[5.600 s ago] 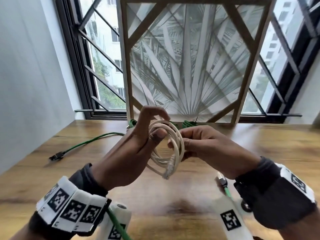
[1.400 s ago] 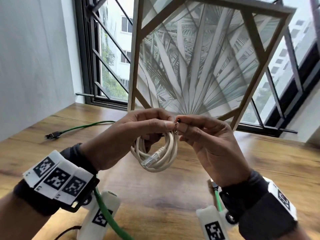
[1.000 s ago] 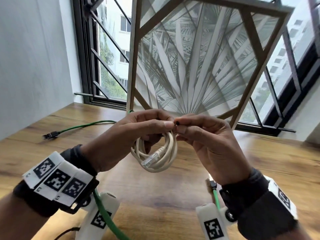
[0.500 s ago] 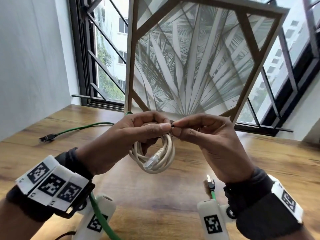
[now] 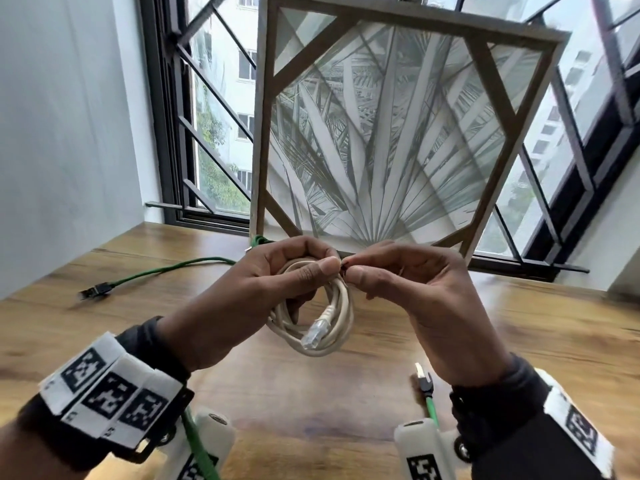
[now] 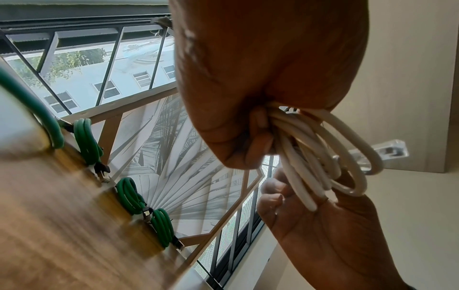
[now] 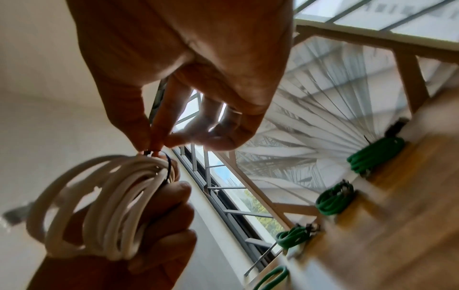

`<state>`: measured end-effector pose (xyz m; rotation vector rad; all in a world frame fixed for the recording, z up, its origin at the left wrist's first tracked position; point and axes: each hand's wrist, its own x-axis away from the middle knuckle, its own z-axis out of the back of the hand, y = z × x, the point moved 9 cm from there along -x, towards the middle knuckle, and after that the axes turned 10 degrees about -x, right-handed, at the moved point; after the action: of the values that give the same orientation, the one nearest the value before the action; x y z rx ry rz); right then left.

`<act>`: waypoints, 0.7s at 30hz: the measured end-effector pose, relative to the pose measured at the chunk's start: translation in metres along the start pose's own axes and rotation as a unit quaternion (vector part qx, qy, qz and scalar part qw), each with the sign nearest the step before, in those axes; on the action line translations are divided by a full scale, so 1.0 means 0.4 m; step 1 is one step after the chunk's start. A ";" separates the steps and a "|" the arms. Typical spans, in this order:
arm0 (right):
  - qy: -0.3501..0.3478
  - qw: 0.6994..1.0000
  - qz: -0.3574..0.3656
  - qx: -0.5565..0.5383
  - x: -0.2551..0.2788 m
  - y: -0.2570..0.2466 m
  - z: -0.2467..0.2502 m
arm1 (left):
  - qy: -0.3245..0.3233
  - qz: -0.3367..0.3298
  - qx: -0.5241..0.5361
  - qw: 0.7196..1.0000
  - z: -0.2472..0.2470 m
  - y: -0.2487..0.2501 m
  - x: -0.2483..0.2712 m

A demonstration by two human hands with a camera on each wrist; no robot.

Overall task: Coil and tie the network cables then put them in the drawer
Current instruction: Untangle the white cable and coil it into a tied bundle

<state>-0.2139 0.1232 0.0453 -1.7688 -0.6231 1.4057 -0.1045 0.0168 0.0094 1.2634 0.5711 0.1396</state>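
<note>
A white network cable [image 5: 341,327] is wound into a small coil and held above the wooden table [image 5: 536,341]. One clear plug [image 5: 313,336] hangs inside the loop. My left hand [image 5: 311,271] grips the top of the coil, thumb on top. My right hand [image 5: 353,268] pinches a thin dark tie [image 5: 344,268] at the top of the coil, right against the left thumb. In the right wrist view the dark tie [image 7: 168,166] loops round the white strands [image 7: 111,206]. The left wrist view shows the white strands [image 6: 323,157] bunched in my left fingers [image 6: 258,141].
A loose green cable [image 5: 166,268] with a black plug [image 5: 97,291] lies on the table at left. Another green cable end [image 5: 427,393] lies by my right wrist. Several coiled green cables [image 7: 372,155] sit against a framed leaf picture [image 5: 391,133] before the window.
Since 5.6 s ago both hands have come together at the top of the white coil, the right now pinching the tie. Over the last second the hands hardly move.
</note>
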 end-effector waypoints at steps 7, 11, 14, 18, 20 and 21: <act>0.049 0.986 0.061 0.147 0.007 -0.022 0.012 | 0.031 -0.027 -0.048 0.998 0.003 0.004 -0.006; 0.049 0.961 0.108 0.250 0.010 -0.046 0.005 | 0.027 -0.034 -0.046 0.998 -0.002 0.004 -0.010; 0.043 0.953 0.109 0.280 0.009 -0.049 -0.002 | 0.027 -0.037 -0.059 0.997 -0.004 0.010 -0.010; 0.065 0.968 0.065 0.234 0.002 -0.034 0.021 | 0.038 -0.035 -0.058 0.997 0.009 0.006 -0.009; 0.076 0.964 0.061 0.249 0.001 -0.033 0.030 | 0.033 -0.032 -0.057 0.997 0.004 0.006 -0.006; 0.078 0.958 0.066 0.267 0.002 -0.034 0.029 | 0.030 -0.032 -0.052 0.998 0.001 0.006 -0.004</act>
<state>-0.2237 0.1348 0.0548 -1.4783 -0.0268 1.3461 -0.1053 0.0164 0.0122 1.1411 0.6463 0.1524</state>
